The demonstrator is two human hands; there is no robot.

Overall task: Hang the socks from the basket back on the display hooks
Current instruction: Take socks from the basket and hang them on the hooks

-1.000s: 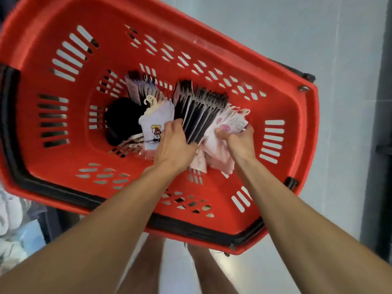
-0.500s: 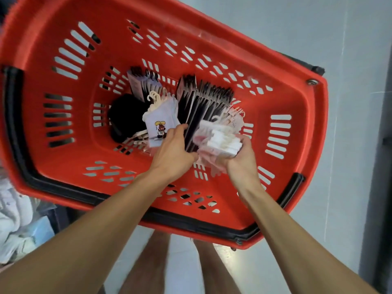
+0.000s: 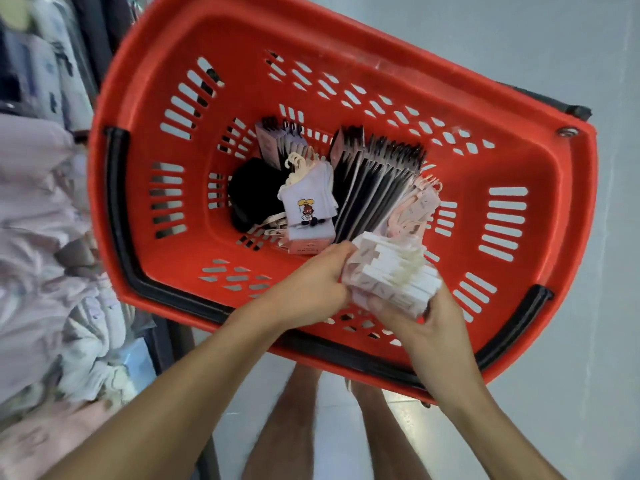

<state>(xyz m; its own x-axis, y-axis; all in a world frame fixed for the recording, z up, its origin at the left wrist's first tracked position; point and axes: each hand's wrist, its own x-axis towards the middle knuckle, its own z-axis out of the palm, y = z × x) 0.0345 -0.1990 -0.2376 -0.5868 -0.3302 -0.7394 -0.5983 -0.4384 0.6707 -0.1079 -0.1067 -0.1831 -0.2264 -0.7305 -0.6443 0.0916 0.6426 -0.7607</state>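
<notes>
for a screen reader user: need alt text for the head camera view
The left hand and right hand hold a bundle of white and pink sock packs over a red basket. Inside lie dark sock packs, white cartoon socks and a black item. Pale folded clothes sit at the left.

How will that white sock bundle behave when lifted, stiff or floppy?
Probably fairly stiff: the sock bundle shows flat card edges stacked like slats. Likely to fan apart, since no band shows; the left hand and right hand both hold it.
</notes>
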